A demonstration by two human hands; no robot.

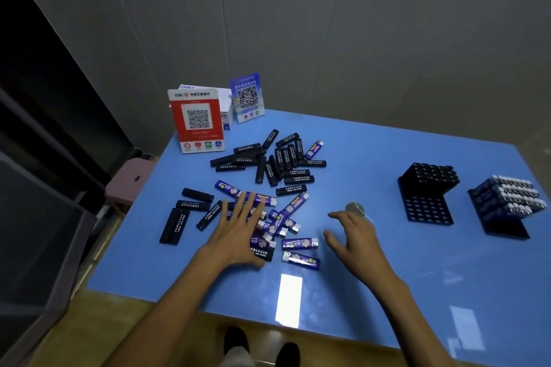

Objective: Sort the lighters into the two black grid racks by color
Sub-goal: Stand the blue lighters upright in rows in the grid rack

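Your left hand [238, 229] lies flat, fingers straight and spread, pressing on the near heap of blue lighters [280, 222]. Your right hand [353, 234] hovers just right of that heap, fingers loosely bent and apart, holding nothing.

About ten blue lighters show in the heap, though your palm hides some; one more blue lighter [314, 149] lies alone at the far edge of the black ones. The black lighters [280, 162] form a far cluster of roughly twenty, with five more [190, 211] beside your left hand. Their white print is too small to read.

Two black grid racks stand well to the right: the nearer rack [426, 192] holds black lighters, its lower rows unfilled; the rack at the edge [507, 202] holds blue ones.

At the far corner of the blue table [387, 292] stand two QR stands: a red one [195, 119] headed "ICBC", and a blue one [247, 98]. A white box [208, 89] behind them reads "CHNT".
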